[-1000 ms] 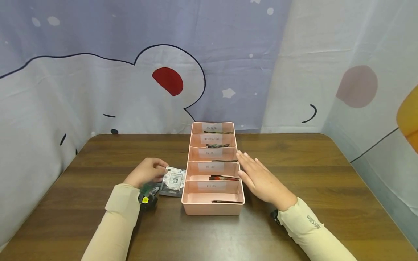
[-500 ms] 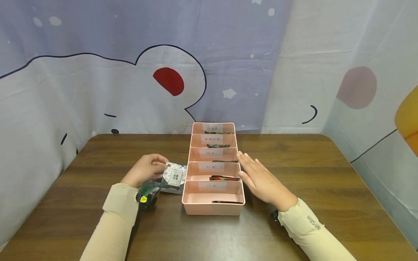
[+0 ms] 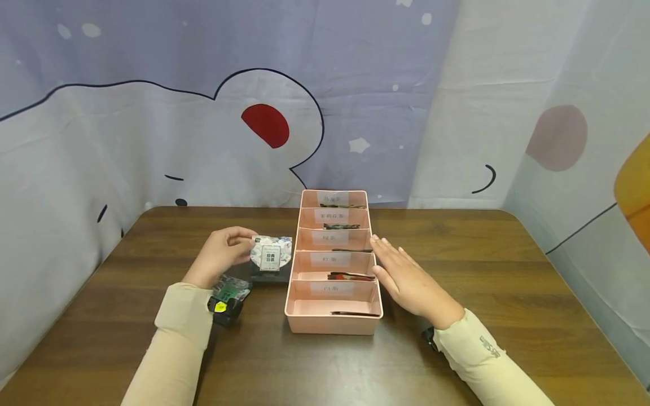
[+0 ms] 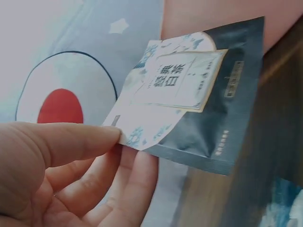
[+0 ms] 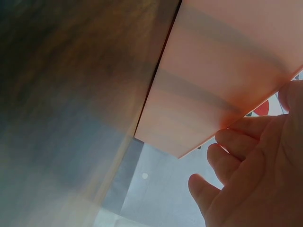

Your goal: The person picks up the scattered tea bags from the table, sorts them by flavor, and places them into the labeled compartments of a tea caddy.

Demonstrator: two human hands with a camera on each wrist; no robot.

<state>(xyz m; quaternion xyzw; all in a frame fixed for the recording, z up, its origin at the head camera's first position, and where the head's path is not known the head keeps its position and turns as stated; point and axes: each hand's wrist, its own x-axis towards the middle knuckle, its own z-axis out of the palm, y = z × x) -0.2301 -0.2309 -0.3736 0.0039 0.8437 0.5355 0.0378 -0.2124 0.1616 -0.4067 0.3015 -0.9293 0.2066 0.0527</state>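
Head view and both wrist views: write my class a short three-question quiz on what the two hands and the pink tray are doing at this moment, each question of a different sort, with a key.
1. True or false: the left hand pinches a tea packet by its edge.
2. How many compartments does the pink divided tray have? A) three B) five C) seven
3. Fill in: the right hand rests flat, fingers straight, against the tray's ____ side wall.

Key
1. True; the left wrist view shows thumb and fingers pinching the packet's corner.
2. B, five, each with a white label.
3. Right.
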